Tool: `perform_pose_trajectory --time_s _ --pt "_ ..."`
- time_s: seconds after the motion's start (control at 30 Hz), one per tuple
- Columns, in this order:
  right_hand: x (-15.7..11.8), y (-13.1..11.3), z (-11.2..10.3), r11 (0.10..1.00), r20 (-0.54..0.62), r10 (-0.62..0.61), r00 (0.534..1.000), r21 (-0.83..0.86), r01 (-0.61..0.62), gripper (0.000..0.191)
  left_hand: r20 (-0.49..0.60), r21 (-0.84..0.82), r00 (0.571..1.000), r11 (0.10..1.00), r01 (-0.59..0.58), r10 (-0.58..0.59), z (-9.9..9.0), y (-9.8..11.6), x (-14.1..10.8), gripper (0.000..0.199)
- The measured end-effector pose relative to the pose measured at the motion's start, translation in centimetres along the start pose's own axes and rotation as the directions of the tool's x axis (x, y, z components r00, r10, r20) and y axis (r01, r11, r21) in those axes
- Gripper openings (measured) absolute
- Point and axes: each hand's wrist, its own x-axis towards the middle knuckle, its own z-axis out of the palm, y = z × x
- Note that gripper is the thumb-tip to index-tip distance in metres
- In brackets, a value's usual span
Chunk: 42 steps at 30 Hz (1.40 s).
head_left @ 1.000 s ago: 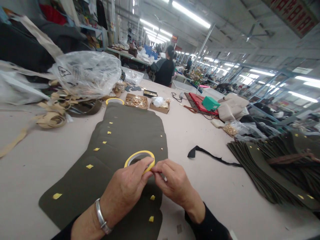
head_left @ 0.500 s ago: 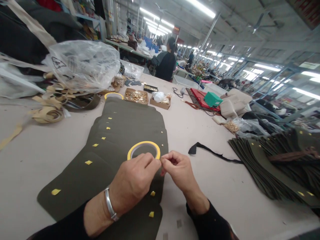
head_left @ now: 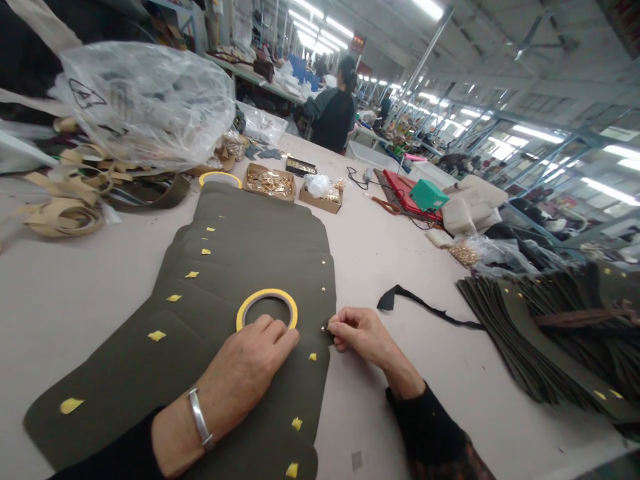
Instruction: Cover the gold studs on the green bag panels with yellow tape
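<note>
My left hand (head_left: 255, 363) is closed on the near rim of a roll of yellow tape (head_left: 246, 308), held over overlapping dark olive panels (head_left: 210, 353). The fingertips of my right hand (head_left: 357, 333) are pinched together at the panels' right edge, beside a small shiny stud (head_left: 323, 329); whatever is between them is too small to make out. Farther up that edge sit two more studs. Yellow tape bits (head_left: 157, 336) run down the panels' left side, and other yellow bits (head_left: 297, 423) stick to the right side nearer me.
Open boxes of gold metal parts (head_left: 270, 181) stand beyond the panels. To the left are a clear plastic bag (head_left: 150, 100) and tan strap coils (head_left: 65, 217). A black strip (head_left: 425, 307) and a tied stack of olive panels (head_left: 550, 333) lie right. A person (head_left: 335, 110) sits farther back.
My left hand has drawn the tape roll leftward, away from my right hand. The two hands were together at the panel edge; a stud now shows beside my right fingertips.
</note>
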Motion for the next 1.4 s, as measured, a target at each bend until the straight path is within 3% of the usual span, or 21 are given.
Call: perform_pose_trajectory --time_s 0.13,0.27,0.47,0.53,0.6,0.7,0.77,0.83,0.93,1.0,1.07,1.23,1.33,1.4 --pt "-0.3 -0.8 0.3 0.964 0.02 -0.09 0.996 -0.249 0.092 0.012 0.037 -0.04 0.999 0.999 0.016 -0.015 0.1 0.0 -0.3 0.014" --pt "-0.7 -1.2 0.9 0.816 0.033 -0.269 0.963 -0.523 0.246 0.014 0.066 -0.058 0.997 0.998 0.035 -0.031 0.1 0.0 -0.1 0.013" --pt "-0.6 -1.2 1.7 0.721 0.023 -0.346 0.938 -0.633 0.281 0.015 0.084 -0.07 0.996 0.997 0.043 -0.037 0.0 0.1 -0.2 0.016" --pt "-0.4 -1.3 1.6 0.738 0.005 -0.297 0.955 -0.633 0.233 0.014 0.082 -0.069 0.996 0.997 0.044 -0.038 0.0 0.0 -0.1 0.017" --pt "-0.2 -1.4 1.3 0.765 -0.013 -0.248 0.969 -0.616 0.188 0.027 0.074 -0.069 0.997 0.997 0.043 -0.038 0.0 0.0 0.0 0.017" --pt "-0.3 -1.4 0.4 0.763 -0.039 -0.312 0.949 -0.605 0.226 0.021 0.053 -0.072 0.998 0.997 0.04 -0.036 0.1 -0.1 0.0 0.017" --pt "-0.7 -1.2 -0.2 0.686 -0.019 -0.464 0.886 -0.641 0.345 0.007 0.035 -0.074 0.999 0.997 0.035 -0.032 0.3 -0.1 -0.1 0.016" --pt "-1.1 -1.1 -0.4 0.521 0.114 -0.592 0.798 -0.701 0.487 0.01 0.02 -0.074 0.999 0.997 0.03 -0.029 0.4 -0.1 -0.2 0.016" --pt "-1.7 -1.1 0.1 0.245 0.379 -0.577 0.724 -0.765 0.596 0.019 0.008 -0.068 0.999 0.997 0.033 -0.033 0.5 -0.1 -0.3 0.015" --pt "-1.7 -1.4 0.6 0.149 0.433 -0.509 0.743 -0.806 0.572 0.019 0.005 -0.061 0.999 0.998 0.034 -0.034 0.5 0.0 -0.3 0.016" --pt "-1.5 -1.8 1.2 0.151 0.401 -0.444 0.802 -0.848 0.508 0.018 -0.001 -0.054 1.0 0.998 0.028 -0.029 0.6 -0.1 -0.4 0.016" --pt "-0.2 -3.2 2.0 0.292 0.223 -0.266 0.938 -0.909 0.299 0.018 -0.084 -0.066 0.996 0.998 -0.016 0.011 0.8 -0.5 -0.5 0.015" --pt "0.2 -3.9 2.1 0.389 0.127 -0.221 0.967 -0.898 0.207 0.018 -0.241 -0.114 0.97 0.991 -0.07 0.041 0.5 -0.8 -0.6 0.017" --pt "-0.1 -4.1 1.9 0.46 0.127 -0.2 0.971 -0.863 0.208 0.019 -0.361 -0.16 0.932 0.981 -0.109 0.045 -0.1 -0.9 -0.6 0.019"
